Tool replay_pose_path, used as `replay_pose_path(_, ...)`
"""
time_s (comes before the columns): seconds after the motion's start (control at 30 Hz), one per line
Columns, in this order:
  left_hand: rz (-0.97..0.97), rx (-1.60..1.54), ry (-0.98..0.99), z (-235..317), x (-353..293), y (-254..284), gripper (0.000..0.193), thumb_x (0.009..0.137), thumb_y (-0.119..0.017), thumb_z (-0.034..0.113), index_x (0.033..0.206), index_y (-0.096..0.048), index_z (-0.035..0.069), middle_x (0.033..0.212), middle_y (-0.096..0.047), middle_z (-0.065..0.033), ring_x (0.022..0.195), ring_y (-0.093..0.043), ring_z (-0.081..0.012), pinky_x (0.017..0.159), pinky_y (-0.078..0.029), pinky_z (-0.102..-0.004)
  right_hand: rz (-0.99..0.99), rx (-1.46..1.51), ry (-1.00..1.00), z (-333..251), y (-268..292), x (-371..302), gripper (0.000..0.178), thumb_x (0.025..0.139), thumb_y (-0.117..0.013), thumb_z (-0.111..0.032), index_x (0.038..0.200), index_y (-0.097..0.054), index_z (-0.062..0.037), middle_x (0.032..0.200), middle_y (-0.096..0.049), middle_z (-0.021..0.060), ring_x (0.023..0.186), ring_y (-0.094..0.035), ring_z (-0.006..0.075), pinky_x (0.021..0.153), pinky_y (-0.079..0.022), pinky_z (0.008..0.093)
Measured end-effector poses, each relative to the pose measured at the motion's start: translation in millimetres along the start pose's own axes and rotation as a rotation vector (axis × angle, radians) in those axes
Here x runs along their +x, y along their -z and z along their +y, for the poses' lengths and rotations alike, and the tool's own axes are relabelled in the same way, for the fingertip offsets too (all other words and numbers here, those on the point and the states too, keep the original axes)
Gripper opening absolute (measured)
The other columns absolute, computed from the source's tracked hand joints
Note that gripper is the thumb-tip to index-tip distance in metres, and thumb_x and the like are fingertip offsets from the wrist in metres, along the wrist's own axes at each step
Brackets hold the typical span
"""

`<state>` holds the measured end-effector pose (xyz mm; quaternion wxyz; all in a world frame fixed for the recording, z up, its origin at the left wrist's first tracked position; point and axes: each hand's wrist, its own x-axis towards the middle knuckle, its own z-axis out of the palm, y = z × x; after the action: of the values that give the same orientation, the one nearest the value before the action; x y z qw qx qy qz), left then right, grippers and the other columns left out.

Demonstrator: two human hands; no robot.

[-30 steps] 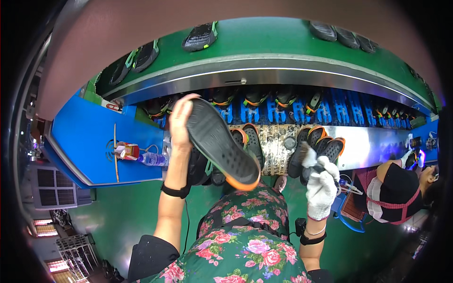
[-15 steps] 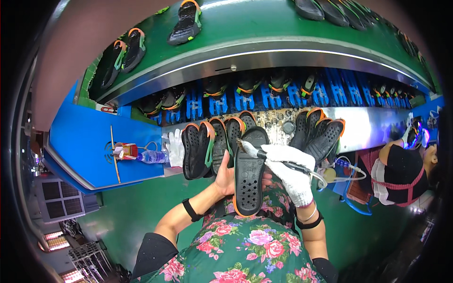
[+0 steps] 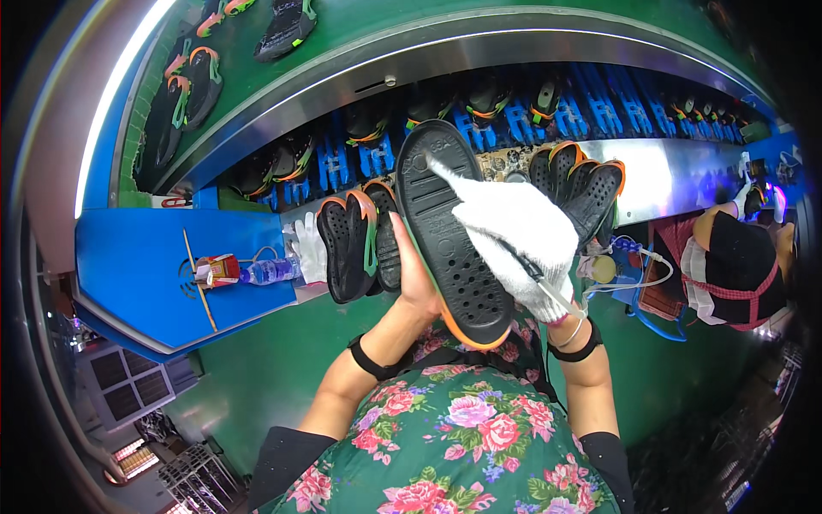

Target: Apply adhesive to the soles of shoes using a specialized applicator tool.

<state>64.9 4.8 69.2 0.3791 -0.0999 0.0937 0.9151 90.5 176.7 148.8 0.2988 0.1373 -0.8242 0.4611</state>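
My bare left hand [image 3: 417,270] grips a black perforated shoe sole [image 3: 475,283] by its left edge, holding it up and tilted above the bench's near edge. The sole has an orange rim at its near, rounded end. My right hand [image 3: 522,231], in a white knit glove, lies over the sole's right side, with one fingertip against the far end. A slim brush handle [image 3: 539,278] stays closed in its other fingers; the bristles are hidden. Just left of the sole, more black soles [image 3: 342,244] with orange and green edges stand on the bench.
Another group of soles [image 3: 591,193] stands to the right. A white glove [image 3: 306,244] and a plastic bottle [image 3: 270,271] lie at left. Behind runs a row of blue clamps [image 3: 377,154], below a green conveyor [image 3: 360,38] carrying shoe parts. A co-worker [image 3: 736,265] sits at right.
The sole has risen away from me and turned, its far end now leaning left. My gloved hand has moved up over it, a finger now touching where the brush tip was.
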Motion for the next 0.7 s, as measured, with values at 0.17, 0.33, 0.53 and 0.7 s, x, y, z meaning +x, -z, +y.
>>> replay_pose_path(0.17, 0.102, 0.359, -0.021, -17.9, 0.0, -11.8, 0.105, 0.09, -0.022, 0.091, 0.157, -0.041, 0.012, 0.153, -0.051, -0.0098, 0.138, -0.052, -0.0302, 0.117, -0.042, -0.0465, 0.034, -0.173, 0.014, -7.0, -6.1, -0.8, 0.031, 0.079, -0.075, 0.003, 0.109, -0.078, -0.0037, 0.114, -0.076, 0.0156, 0.103, -0.073, 0.0317, 0.088, -0.057, 0.039)
replay_pose_path(0.33, -0.015, 0.246, 0.076, -12.0, 2.6, 20.4, 0.111, 0.087, -0.022, 0.094, 0.155, -0.042, 0.009, 0.15, -0.053, -0.0129, 0.136, -0.054, -0.0308, 0.117, -0.041, -0.0478, -0.049, -0.062, -0.012, -9.6, -6.9, -8.5, 0.029, 0.078, -0.076, 0.004, 0.106, -0.079, -0.0045, 0.112, -0.077, 0.0156, 0.101, -0.074, 0.0304, 0.086, -0.057, 0.0375)
replay_pose_path(0.53, 0.212, 0.424, 0.008, -12.2, 2.1, 7.4, 0.111, 0.085, -0.021, 0.096, 0.155, -0.043, 0.012, 0.15, -0.054, -0.0118, 0.134, -0.055, -0.0312, 0.116, -0.041, -0.0506, 0.047, -0.059, -0.014, -5.0, 1.6, -1.9, 0.029, 0.079, -0.076, 0.004, 0.106, -0.079, -0.0059, 0.112, -0.077, 0.0161, 0.1, -0.074, 0.0312, 0.085, -0.058, 0.0375)
replay_pose_path(0.7, 0.116, 0.713, 0.042, 5.5, 8.6, 23.6, 0.115, 0.084, -0.022, 0.097, 0.158, -0.038, 0.011, 0.154, -0.05, -0.0112, 0.139, -0.051, -0.0308, 0.12, -0.037, -0.0486, -0.113, -0.033, 0.034, -3.0, -18.4, -18.1, 0.031, 0.081, -0.074, -0.002, 0.112, -0.078, -0.0061, 0.117, -0.076, 0.0136, 0.107, -0.073, 0.0313, 0.091, -0.057, 0.0392)
